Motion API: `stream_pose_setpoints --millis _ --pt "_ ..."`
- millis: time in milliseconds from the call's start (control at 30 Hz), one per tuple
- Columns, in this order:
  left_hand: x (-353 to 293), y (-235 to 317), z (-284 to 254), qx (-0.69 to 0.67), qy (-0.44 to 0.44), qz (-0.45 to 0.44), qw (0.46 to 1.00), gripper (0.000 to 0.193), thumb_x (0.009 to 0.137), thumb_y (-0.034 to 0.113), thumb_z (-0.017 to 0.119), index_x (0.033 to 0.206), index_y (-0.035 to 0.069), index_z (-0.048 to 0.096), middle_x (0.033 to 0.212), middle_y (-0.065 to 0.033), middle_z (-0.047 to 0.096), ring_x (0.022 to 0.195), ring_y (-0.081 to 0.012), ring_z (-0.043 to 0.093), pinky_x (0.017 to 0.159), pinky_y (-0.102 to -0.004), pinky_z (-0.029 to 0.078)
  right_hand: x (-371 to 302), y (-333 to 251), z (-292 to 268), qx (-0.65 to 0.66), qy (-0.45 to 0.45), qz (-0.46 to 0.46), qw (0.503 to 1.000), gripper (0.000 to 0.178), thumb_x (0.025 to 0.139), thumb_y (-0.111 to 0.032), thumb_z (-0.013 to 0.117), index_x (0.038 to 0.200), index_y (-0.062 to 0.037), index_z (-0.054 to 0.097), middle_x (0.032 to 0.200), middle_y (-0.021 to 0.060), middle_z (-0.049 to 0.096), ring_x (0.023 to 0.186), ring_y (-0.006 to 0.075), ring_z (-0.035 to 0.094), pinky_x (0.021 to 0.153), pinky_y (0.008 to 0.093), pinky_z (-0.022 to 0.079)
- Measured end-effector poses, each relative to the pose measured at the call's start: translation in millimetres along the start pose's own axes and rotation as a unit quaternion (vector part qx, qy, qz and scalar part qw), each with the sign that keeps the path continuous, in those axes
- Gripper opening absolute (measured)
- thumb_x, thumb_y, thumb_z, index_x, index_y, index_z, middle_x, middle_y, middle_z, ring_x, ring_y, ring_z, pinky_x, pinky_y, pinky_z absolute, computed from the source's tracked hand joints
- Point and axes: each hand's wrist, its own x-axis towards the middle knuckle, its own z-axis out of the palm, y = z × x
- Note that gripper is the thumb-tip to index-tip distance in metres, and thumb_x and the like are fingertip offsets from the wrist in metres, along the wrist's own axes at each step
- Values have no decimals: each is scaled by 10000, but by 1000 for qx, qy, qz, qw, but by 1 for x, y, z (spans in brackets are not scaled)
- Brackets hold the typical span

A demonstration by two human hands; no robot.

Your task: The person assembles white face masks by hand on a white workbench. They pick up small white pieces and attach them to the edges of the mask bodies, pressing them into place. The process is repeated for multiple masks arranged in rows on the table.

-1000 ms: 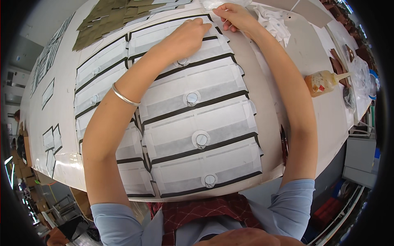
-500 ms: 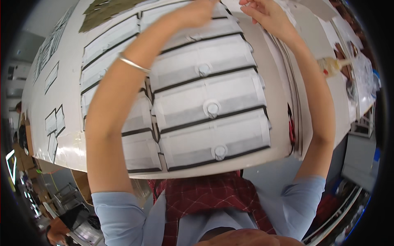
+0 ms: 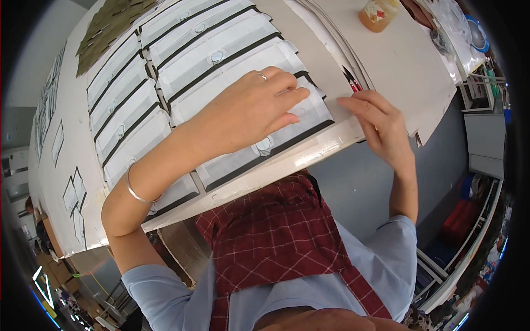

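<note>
My left hand is over the nearest white rectangular pieces, its fingers loosely bent and apart, with nothing visible in them. These pieces have black edges and small round discs, and lie overlapped in two columns. Part of the front piece is hidden under my left hand and forearm. To the right, my right hand hovers at the table's front edge. Its fingers are extended, thumb apart, and I see nothing held there. Just beyond its fingertips lie slim red and black pen-like tools.
A jar of amber liquid stands at the far right, near clear plastic bags. Olive-brown pieces lie overlapped at the far left. Stacked board edges run along the right side. A metal shelf stands beyond the table.
Both hands have come back from the far end of the columns to the near edge. My view has shifted, so the jar and the pen-like tools now show more fully.
</note>
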Motion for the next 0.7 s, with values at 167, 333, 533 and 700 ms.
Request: stream_pose_setpoints --millis 167,333,533,700 --pt "4 8 16 42 -23 -16 999 400 934 240 657 1292 67 619 1129 -130 590 1050 -301 553 904 -412 470 -20 -12 27 -103 64 -16 992 442 751 36 652 1134 -165 739 1027 35 649 858 193 670 651 309 563" --pt "0 18 20 72 -8 11 997 464 908 295 680 1321 95 613 1157 -115 564 1073 -304 530 909 -421 467 -26 -17 42 -181 86 -76 977 480 717 -47 675 1168 -198 743 1029 -19 619 809 131 614 589 264 522" --pt "5 22 30 113 -15 5 994 538 891 339 688 1369 118 582 1161 -103 555 1100 -307 502 928 -414 462 -32 -21 54 -220 112 -68 967 482 711 -64 672 1174 -176 739 1011 -30 608 806 119 589 610 259 512" --pt "2 18 25 38 -10 -26 999 526 909 337 676 1372 111 572 1154 -117 574 1109 -301 523 952 -407 455 -24 -29 57 -209 122 -37 970 443 712 -39 675 1135 -156 740 1011 -10 614 823 143 610 628 288 525"
